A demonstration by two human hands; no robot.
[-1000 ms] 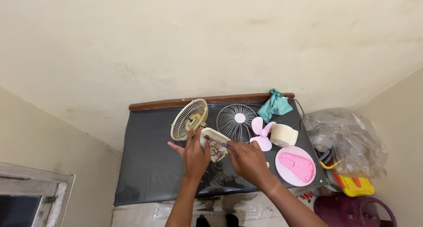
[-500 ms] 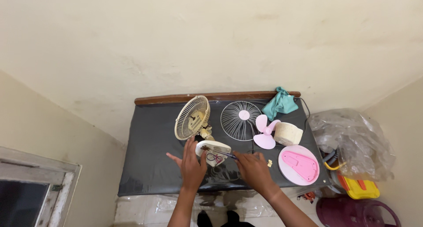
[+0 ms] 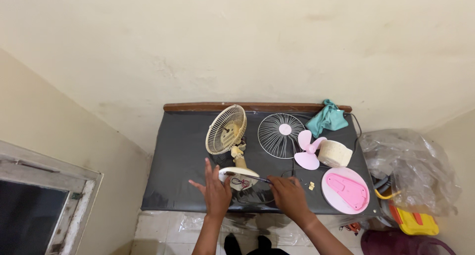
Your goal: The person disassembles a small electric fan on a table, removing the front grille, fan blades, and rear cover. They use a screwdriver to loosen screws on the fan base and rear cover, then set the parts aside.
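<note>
A small cream fan with its rear grille (image 3: 226, 129) lies tipped on a black-covered table (image 3: 183, 161), its opened base (image 3: 238, 177) showing red wires. My left hand (image 3: 214, 190) rests flat against the base's left side, fingers spread. My right hand (image 3: 287, 194) grips a thin screwdriver (image 3: 251, 177) whose tip reaches into the base.
A wire front grille (image 3: 282, 128), pink blade (image 3: 308, 149), cream motor cover (image 3: 335, 153) and round pink base plate (image 3: 345, 190) lie to the right. A teal cloth (image 3: 326, 119) sits at the back. Clear plastic bags (image 3: 410, 171) and a yellow item (image 3: 418, 224) stand beside the table.
The fan base has been lowered toward the table and both hands have dropped nearer the front edge. The view has shifted left, so everything sits further right in the picture.
</note>
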